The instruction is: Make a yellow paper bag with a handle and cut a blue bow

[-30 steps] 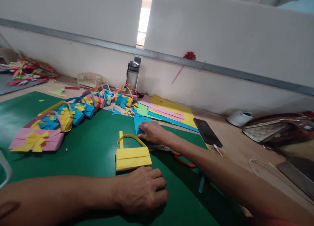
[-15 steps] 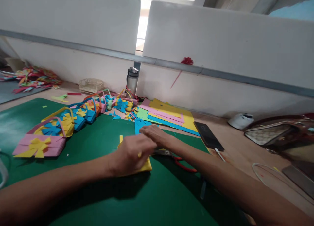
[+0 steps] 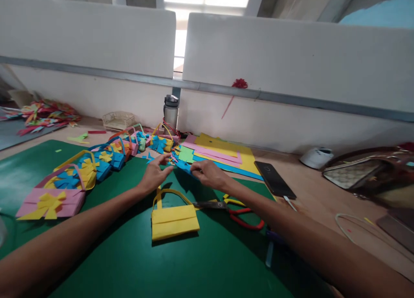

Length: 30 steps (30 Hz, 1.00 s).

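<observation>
My right hand (image 3: pixel 209 175) pinches a piece of blue paper (image 3: pixel 183 166) at the far side of the green mat. Close to that paper on the left, my left hand (image 3: pixel 154 175) holds nothing, with thumb and fingers apart. Nearer to me lies a small yellow paper handbag (image 3: pixel 175 225) with a looped handle, flap side up. A yellow paper strip (image 3: pixel 159 197) lies by its handle. Scissors with red and yellow handles (image 3: pixel 246 219) rest to the right of the bag, blades pointing left.
Paper handbags with bows, such as a pink one (image 3: pixel 51 203), line the left. Coloured paper sheets (image 3: pixel 223 153) lie behind my right hand, beside a phone (image 3: pixel 274 179). A bottle (image 3: pixel 170 112) stands at the back; a handbag (image 3: pixel 365 173) sits at right.
My left hand has moved up and away from the yellow paper handbag, uncovering it, and its fingers have opened. The blue paper is now raised a little in my right hand.
</observation>
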Each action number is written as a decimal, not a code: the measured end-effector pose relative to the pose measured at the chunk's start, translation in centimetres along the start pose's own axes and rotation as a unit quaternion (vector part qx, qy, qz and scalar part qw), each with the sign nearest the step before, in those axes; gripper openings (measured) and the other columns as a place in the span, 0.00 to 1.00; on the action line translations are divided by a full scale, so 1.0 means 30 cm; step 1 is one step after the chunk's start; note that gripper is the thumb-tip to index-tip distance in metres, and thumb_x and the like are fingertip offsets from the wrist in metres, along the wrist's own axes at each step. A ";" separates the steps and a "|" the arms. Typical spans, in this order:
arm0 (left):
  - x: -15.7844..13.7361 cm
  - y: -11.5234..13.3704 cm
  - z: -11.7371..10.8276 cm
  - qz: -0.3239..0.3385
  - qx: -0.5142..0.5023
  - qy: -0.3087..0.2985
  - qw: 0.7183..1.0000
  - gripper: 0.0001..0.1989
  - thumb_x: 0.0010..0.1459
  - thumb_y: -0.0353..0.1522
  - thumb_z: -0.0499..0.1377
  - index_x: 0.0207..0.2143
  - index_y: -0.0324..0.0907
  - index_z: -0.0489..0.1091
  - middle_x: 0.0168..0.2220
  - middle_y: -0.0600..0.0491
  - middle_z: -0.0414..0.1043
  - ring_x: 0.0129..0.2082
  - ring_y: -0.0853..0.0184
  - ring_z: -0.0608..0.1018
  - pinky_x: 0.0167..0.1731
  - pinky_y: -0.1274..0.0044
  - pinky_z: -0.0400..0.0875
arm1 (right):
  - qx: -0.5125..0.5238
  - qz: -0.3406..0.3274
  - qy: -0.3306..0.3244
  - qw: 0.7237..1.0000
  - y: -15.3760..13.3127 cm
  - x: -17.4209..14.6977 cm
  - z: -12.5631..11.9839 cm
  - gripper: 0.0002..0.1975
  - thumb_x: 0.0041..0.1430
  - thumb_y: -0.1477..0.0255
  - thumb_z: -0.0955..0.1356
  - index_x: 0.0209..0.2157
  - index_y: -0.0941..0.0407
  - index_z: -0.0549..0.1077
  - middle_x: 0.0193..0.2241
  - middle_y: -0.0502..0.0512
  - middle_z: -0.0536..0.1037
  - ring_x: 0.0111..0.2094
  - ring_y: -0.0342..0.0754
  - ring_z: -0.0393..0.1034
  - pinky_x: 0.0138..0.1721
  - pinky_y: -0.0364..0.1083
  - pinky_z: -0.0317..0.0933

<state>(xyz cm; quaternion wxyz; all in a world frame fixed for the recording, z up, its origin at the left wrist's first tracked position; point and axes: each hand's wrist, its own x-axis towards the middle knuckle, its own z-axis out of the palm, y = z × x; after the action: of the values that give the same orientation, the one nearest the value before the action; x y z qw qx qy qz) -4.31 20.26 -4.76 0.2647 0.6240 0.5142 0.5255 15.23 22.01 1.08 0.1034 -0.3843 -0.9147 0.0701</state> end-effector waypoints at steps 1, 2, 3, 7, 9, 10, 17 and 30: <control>0.002 0.015 -0.009 0.025 0.009 0.000 1.000 0.19 0.47 0.33 0.61 0.44 0.41 0.70 0.45 0.46 0.72 0.47 0.58 0.73 0.41 0.68 0.71 | 0.027 0.000 0.010 1.000 0.001 0.001 -0.012 0.11 0.51 0.82 0.61 0.26 0.60 0.74 0.21 0.49 0.71 0.23 0.41 0.61 0.26 0.40 0.50; 0.004 0.031 -0.017 0.049 0.017 -0.005 0.999 0.21 0.45 0.32 0.62 0.45 0.42 0.70 0.49 0.46 0.69 0.52 0.57 0.69 0.47 0.66 0.67 | 0.053 0.001 0.019 0.998 0.000 0.000 -0.023 0.11 0.51 0.82 0.61 0.26 0.60 0.73 0.20 0.48 0.70 0.22 0.40 0.59 0.25 0.39 0.50; 0.005 0.047 -0.023 0.071 0.023 -0.013 0.997 0.22 0.44 0.31 0.63 0.45 0.43 0.70 0.51 0.47 0.68 0.55 0.57 0.66 0.52 0.64 0.62 | 0.077 0.000 0.026 0.997 -0.003 -0.002 -0.033 0.10 0.50 0.82 0.61 0.25 0.60 0.73 0.19 0.47 0.68 0.21 0.40 0.58 0.25 0.39 0.50; -0.005 0.102 -0.031 0.119 0.033 -0.062 0.990 0.06 0.47 0.31 0.61 0.31 0.41 0.73 0.42 0.47 0.72 0.47 0.60 0.71 0.50 0.68 0.62 | 0.149 0.002 0.052 0.988 -0.028 -0.025 -0.065 0.07 0.50 0.78 0.61 0.23 0.59 0.69 0.18 0.45 0.63 0.21 0.39 0.54 0.24 0.39 0.50; -0.019 0.123 -0.027 0.125 0.035 -0.080 0.988 0.05 0.51 0.32 0.57 0.24 0.40 0.70 0.32 0.51 0.72 0.36 0.64 0.74 0.41 0.72 0.67 | 0.170 0.011 0.079 0.982 -0.046 -0.047 -0.076 0.09 0.55 0.74 0.60 0.22 0.58 0.66 0.19 0.45 0.60 0.21 0.40 0.54 0.23 0.39 0.50; -0.027 0.134 -0.024 0.124 0.037 -0.085 0.988 0.08 0.52 0.33 0.56 0.22 0.40 0.68 0.27 0.53 0.70 0.30 0.67 0.72 0.35 0.75 0.67 | 0.177 0.016 0.094 0.980 -0.055 -0.060 -0.080 0.11 0.57 0.72 0.59 0.22 0.58 0.65 0.19 0.45 0.59 0.21 0.40 0.53 0.23 0.39 0.50; -0.105 0.222 -0.008 0.140 0.049 -0.113 0.983 0.14 0.57 0.35 0.49 0.20 0.41 0.57 0.18 0.60 0.54 0.19 0.73 0.60 0.20 0.81 0.57 | 0.160 0.060 0.170 0.970 -0.120 -0.130 -0.104 0.12 0.54 0.72 0.60 0.18 0.56 0.59 0.17 0.43 0.56 0.21 0.39 0.51 0.22 0.39 0.46; -0.344 0.248 0.008 0.305 0.125 -0.074 0.941 0.07 0.55 0.28 0.51 0.25 0.41 0.64 0.26 0.53 0.66 0.28 0.69 0.68 0.29 0.78 0.62 | -0.035 0.019 0.153 0.987 -0.343 -0.422 -0.081 0.08 0.54 0.81 0.62 0.25 0.58 0.68 0.24 0.54 0.71 0.27 0.46 0.60 0.32 0.45 0.51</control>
<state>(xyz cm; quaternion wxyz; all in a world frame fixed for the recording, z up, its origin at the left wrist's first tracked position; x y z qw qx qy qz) -0.55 8.33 -2.31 0.0492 0.8163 0.3395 0.4648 17.39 5.88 3.87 0.2272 -0.4113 -0.8825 -0.0195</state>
